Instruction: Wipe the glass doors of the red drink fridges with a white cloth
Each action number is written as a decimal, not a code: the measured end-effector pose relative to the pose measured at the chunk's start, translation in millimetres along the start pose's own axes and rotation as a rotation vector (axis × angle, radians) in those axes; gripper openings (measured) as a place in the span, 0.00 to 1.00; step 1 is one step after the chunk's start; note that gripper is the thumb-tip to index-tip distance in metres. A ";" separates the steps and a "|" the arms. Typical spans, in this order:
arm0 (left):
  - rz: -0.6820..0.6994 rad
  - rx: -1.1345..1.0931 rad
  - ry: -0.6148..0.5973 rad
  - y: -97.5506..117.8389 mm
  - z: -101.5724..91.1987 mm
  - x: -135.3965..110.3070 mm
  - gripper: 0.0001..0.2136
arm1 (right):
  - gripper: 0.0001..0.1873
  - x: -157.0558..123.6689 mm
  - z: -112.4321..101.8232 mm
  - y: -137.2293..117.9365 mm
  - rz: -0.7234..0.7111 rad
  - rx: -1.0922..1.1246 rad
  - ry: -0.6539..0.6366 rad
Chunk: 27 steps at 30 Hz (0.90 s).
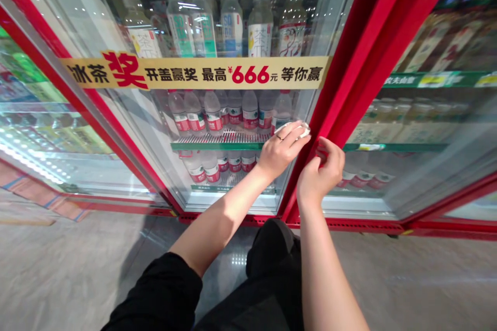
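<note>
My left hand (281, 149) presses a small white cloth (302, 128) flat against the glass door (217, 114) of a red drinks fridge, close to the door's right edge. A ring shows on one finger. My right hand (322, 170) is curled beside it, its fingers closed on the red door frame (349, 77) at the seam between two doors. Behind the glass stand rows of water bottles (229, 114) with red labels on white wire shelves.
A yellow banner (194, 73) with red and black lettering runs across the glass. Taller tea and water bottles (260, 26) fill the upper shelf. More glass-doored fridges stand left and right. Grey tiled floor (58, 269) lies below, my dark-clothed knee near the fridge base.
</note>
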<state>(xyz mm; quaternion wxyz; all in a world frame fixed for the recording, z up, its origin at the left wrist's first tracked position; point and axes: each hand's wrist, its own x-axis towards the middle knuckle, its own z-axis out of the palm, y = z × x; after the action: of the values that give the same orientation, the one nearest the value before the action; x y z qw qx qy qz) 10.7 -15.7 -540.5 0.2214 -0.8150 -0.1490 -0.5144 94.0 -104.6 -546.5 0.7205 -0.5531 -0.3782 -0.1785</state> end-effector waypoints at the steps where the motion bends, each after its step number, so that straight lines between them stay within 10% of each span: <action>1: 0.024 0.004 -0.003 0.6 -1.9 -7.4 0.13 | 0.25 -0.4 0.4 -1.5 -0.001 0.007 0.000; 6: 0.037 0.019 -0.020 -12.3 -29.2 -43.4 0.13 | 0.26 -2.2 0.1 -10.0 -0.009 0.043 -0.027; 13: -0.034 0.083 0.152 -24.3 -39.6 -21.7 0.12 | 0.25 -6.1 2.4 -14.1 0.026 0.075 -0.098; 18: 0.035 0.052 0.045 -20.3 -30.5 -38.3 0.13 | 0.24 -11.1 8.6 -12.0 0.026 0.073 -0.157; 27: 0.002 0.095 0.135 -51.9 -68.1 -49.7 0.13 | 0.26 -15.5 13.0 -19.7 -0.034 0.075 -0.240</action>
<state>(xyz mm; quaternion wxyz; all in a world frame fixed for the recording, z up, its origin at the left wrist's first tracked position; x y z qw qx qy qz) -87.5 -7.0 -549.3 0.2699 -0.7672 -0.1573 -0.5602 66.1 -101.4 -543.7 0.6870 -0.5369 -0.4775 -0.1088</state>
